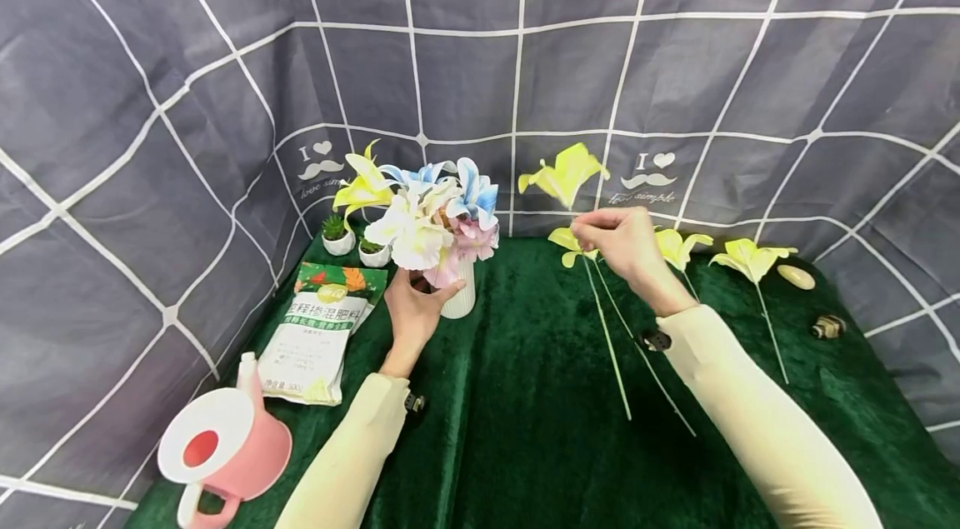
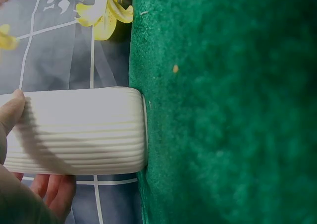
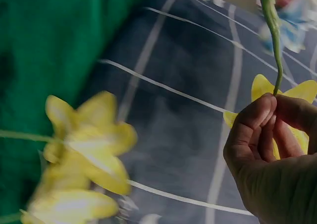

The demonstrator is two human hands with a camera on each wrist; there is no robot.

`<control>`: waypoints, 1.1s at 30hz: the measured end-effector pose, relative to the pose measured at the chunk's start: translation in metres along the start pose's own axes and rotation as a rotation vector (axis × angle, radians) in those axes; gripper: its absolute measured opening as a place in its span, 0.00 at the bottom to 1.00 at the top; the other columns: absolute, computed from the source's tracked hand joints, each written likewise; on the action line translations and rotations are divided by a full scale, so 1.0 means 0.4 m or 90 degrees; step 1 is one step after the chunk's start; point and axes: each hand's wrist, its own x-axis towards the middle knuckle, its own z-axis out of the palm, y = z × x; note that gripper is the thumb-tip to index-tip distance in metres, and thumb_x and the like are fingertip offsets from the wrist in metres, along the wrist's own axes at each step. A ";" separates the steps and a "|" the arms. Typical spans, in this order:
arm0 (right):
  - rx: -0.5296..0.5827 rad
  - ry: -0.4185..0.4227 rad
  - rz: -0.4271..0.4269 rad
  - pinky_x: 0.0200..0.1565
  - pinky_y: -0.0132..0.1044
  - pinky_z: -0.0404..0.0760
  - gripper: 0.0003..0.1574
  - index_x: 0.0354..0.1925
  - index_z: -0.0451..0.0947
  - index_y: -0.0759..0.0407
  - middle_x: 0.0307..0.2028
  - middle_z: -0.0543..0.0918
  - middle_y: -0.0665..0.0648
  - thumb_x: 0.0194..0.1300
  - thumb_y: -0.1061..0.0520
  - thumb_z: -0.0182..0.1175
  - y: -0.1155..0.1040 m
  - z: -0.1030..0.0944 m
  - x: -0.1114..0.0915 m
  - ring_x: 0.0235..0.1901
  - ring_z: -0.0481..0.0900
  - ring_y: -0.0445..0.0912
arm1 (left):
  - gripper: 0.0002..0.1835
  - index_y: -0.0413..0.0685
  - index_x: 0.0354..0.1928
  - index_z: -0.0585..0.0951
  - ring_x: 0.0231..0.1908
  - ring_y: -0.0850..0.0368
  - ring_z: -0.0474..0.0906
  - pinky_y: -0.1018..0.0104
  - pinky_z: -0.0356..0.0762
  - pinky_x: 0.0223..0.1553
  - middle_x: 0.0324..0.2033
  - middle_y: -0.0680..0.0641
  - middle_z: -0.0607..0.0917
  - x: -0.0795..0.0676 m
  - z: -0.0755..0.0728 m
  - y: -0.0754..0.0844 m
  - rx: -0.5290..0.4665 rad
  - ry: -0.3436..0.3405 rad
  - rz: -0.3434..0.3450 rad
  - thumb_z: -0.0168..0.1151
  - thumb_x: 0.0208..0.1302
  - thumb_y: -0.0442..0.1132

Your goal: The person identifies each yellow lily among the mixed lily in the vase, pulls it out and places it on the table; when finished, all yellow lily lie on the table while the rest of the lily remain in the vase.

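Observation:
My left hand (image 1: pixel 414 314) grips a white ribbed vase (image 1: pixel 461 296) low beneath its flowers. In the left wrist view, the thumb lies along one side of the vase (image 2: pixel 89 130) and the fingers (image 2: pixel 62 196) come round the other. The vase stands on the green cloth and carries a bunch of white, pink, blue and yellow artificial flowers (image 1: pixel 412 229). Right of it, my right hand (image 1: pixel 628 250) pinches a yellow artificial lily (image 1: pixel 567 175) just under its bloom, raised upright. The right wrist view shows its green stem (image 3: pixel 271 30) between thumb and fingertips.
More yellow lilies (image 1: pixel 753 260) lie on the green cloth (image 1: pixel 525 429) at the right, near a pale oval stone (image 1: pixel 796 276) and a small brown object (image 1: pixel 828 327). At left are two potted succulents (image 1: pixel 338 237), a fertilizer bag (image 1: pixel 307 354) and a pink watering can (image 1: pixel 255 446).

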 end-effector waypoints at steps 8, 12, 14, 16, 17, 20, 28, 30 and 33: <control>-0.055 -0.033 0.078 0.28 0.27 0.78 0.08 0.36 0.88 0.66 0.16 0.80 0.40 0.61 0.61 0.68 0.128 0.082 0.021 0.18 0.78 0.36 | 0.37 0.49 0.57 0.79 0.43 0.46 0.87 0.49 0.86 0.45 0.46 0.42 0.87 0.000 0.001 -0.001 0.010 -0.001 -0.010 0.85 0.43 0.48; -0.090 -0.049 0.108 0.30 0.28 0.79 0.08 0.36 0.89 0.64 0.15 0.81 0.42 0.62 0.60 0.67 0.172 0.109 0.025 0.19 0.79 0.37 | 0.37 0.49 0.57 0.79 0.43 0.47 0.87 0.50 0.86 0.44 0.45 0.42 0.87 -0.001 0.001 0.001 0.010 0.000 -0.009 0.85 0.43 0.47; -0.103 -0.060 0.121 0.31 0.29 0.79 0.08 0.36 0.89 0.63 0.16 0.82 0.44 0.62 0.60 0.66 0.190 0.120 0.026 0.20 0.80 0.38 | 0.37 0.48 0.57 0.79 0.43 0.46 0.87 0.49 0.86 0.44 0.45 0.42 0.87 -0.001 0.000 0.001 0.009 0.000 -0.008 0.85 0.43 0.47; -0.120 -0.068 0.128 0.33 0.29 0.79 0.08 0.36 0.89 0.63 0.16 0.83 0.45 0.63 0.60 0.66 0.207 0.129 0.027 0.20 0.81 0.39 | 0.36 0.48 0.57 0.79 0.43 0.46 0.87 0.48 0.86 0.45 0.45 0.41 0.87 -0.001 0.000 0.001 0.007 0.001 -0.008 0.85 0.44 0.46; -0.130 -0.071 0.129 0.33 0.29 0.79 0.08 0.36 0.89 0.63 0.15 0.83 0.45 0.62 0.60 0.65 0.216 0.132 0.028 0.20 0.81 0.39 | 0.36 0.48 0.57 0.79 0.43 0.45 0.87 0.47 0.86 0.45 0.45 0.41 0.87 -0.001 0.000 0.002 0.007 0.002 -0.007 0.85 0.44 0.46; -0.164 -0.073 0.128 0.35 0.29 0.77 0.08 0.35 0.90 0.61 0.14 0.81 0.44 0.61 0.60 0.66 0.240 0.140 0.030 0.20 0.81 0.39 | 0.36 0.47 0.56 0.80 0.43 0.45 0.87 0.45 0.86 0.45 0.45 0.41 0.87 -0.001 0.000 0.001 0.006 0.003 -0.008 0.85 0.43 0.46; -0.170 -0.087 0.169 0.34 0.28 0.77 0.09 0.36 0.90 0.62 0.16 0.83 0.45 0.60 0.62 0.64 0.269 0.147 0.030 0.21 0.80 0.38 | 0.35 0.47 0.54 0.80 0.42 0.43 0.86 0.43 0.85 0.45 0.44 0.40 0.87 -0.003 -0.002 0.004 0.006 0.000 -0.019 0.85 0.43 0.48; -0.160 -0.092 0.181 0.34 0.28 0.80 0.09 0.37 0.90 0.63 0.19 0.86 0.49 0.60 0.63 0.64 0.271 0.149 0.031 0.22 0.81 0.37 | 0.35 0.47 0.55 0.80 0.42 0.43 0.86 0.43 0.85 0.45 0.44 0.40 0.87 -0.003 -0.001 0.005 0.008 0.001 -0.018 0.85 0.43 0.48; -0.142 -0.099 0.190 0.33 0.29 0.83 0.09 0.37 0.89 0.64 0.24 0.89 0.55 0.61 0.64 0.63 0.274 0.154 0.032 0.22 0.83 0.36 | 0.35 0.47 0.55 0.80 0.42 0.44 0.86 0.43 0.85 0.45 0.44 0.40 0.87 -0.003 0.000 0.005 0.011 0.003 -0.014 0.85 0.43 0.47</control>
